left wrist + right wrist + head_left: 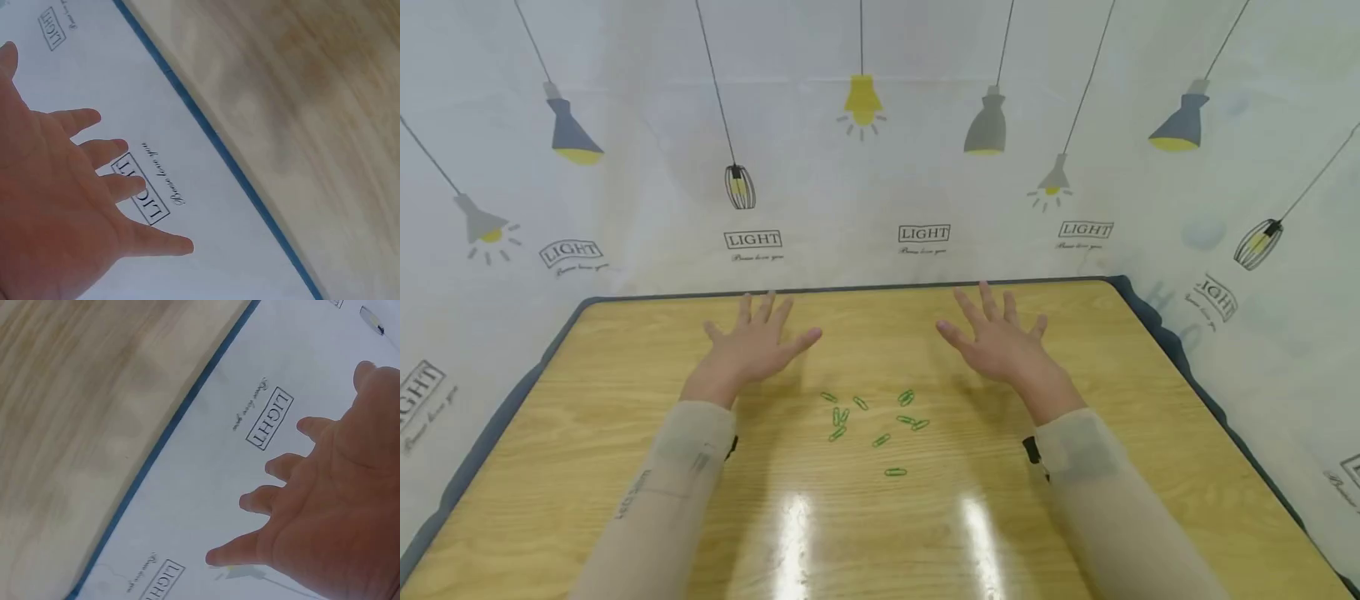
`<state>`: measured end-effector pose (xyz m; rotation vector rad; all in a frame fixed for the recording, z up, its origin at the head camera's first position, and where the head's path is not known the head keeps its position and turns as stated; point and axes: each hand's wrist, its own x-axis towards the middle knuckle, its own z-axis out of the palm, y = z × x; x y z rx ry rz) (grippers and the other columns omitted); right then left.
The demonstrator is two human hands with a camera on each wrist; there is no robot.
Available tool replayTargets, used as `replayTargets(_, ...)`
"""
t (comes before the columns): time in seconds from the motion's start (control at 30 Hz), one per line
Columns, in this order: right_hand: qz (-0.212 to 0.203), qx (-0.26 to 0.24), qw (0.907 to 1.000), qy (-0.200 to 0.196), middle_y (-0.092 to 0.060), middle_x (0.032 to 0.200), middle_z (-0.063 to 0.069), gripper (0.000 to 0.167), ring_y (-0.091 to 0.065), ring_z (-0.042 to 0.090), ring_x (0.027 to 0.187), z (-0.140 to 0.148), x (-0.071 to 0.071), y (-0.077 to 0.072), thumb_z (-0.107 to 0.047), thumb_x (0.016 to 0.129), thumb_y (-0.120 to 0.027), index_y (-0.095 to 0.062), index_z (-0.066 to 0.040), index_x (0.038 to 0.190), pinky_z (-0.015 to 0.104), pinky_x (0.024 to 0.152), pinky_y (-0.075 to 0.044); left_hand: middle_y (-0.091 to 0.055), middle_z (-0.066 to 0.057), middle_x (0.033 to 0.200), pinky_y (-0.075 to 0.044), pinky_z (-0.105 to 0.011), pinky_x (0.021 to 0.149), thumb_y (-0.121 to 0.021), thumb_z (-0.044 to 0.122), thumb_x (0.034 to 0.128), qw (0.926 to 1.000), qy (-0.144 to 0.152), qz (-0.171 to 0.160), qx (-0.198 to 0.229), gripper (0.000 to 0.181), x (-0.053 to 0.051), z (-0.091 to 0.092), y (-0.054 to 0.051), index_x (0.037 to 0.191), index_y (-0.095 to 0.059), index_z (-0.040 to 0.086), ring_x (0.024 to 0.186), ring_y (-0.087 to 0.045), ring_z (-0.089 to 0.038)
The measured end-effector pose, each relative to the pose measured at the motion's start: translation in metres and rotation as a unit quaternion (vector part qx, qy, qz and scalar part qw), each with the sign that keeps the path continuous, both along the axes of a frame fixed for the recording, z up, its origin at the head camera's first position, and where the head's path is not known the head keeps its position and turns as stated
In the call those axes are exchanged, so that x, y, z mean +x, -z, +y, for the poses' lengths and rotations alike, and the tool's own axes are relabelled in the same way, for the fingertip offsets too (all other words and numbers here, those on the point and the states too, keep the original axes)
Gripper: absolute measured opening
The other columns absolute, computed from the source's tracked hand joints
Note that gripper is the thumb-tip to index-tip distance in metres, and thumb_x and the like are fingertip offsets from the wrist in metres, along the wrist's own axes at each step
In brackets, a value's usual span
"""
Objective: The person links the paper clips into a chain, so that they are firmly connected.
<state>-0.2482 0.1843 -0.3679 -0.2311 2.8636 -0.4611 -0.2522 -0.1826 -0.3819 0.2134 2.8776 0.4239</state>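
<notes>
Several green paper clips (881, 440) lie loosely scattered on the wooden table (625, 467), some of them overlapping. Beyond and to the left of the clips, my left hand (752, 346) is held above the table with its fingers spread. On the other side my right hand (1003, 346) is spread the same way, above the table. Neither hand touches a clip. Both wrist views show a bare palm, the left palm (56, 194) and the right palm (344, 500), with nothing held.
A white curtain (820, 183) printed with lamps and the word LIGHT stands behind the table and along its sides. Dark blue edging (850, 289) runs along the table's border. Two bright reflections show on the near tabletop.
</notes>
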Motion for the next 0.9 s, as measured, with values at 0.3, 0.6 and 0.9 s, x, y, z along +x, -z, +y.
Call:
replayTargets(0.3,0.003,-0.055,0.9935,-0.099,-0.023,0.176,0.021,0.094,-0.035,0.048,0.157,-0.012,0.015,-0.002,-0.059,0.104,-0.061,-0.01,-0.021,0.173,0.07,0.126,-0.029,-0.048,-0.014,0.166,-0.032,-0.064,0.128,-0.06,0.055,0.1057,0.9829,0.143,0.012,0.115,0.07,0.021,0.021,-0.009,0.159,-0.048,0.012,0.157,-0.04,-0.04)
replayTargets(0.6,-0.067,-0.128,0.9779,-0.151,-0.062,0.143,0.024,0.067,-0.073,0.03,0.112,-0.02,0.035,0.025,-0.031,0.103,-0.073,-0.046,-0.012,0.16,0.043,0.091,-0.063,-0.076,-0.005,0.13,-0.058,-0.05,0.105,-0.076,0.034,0.0999,0.9734,0.208,0.027,0.093,0.039,0.054,0.061,0.001,0.132,-0.073,0.012,0.122,-0.071,-0.028)
replayTargets(0.9,-0.068,-0.206,0.9686,-0.12,-0.076,0.116,0.008,0.034,-0.07,0.022,0.106,-0.02,0.044,0.057,-0.02,0.095,-0.083,-0.074,-0.01,0.126,0.041,0.092,-0.061,-0.081,0.001,0.091,-0.061,-0.033,0.076,-0.086,0.031,0.0917,0.9775,0.172,-0.015,0.12,0.025,0.072,0.088,0.032,0.108,-0.079,0.014,0.079,-0.072,-0.009)
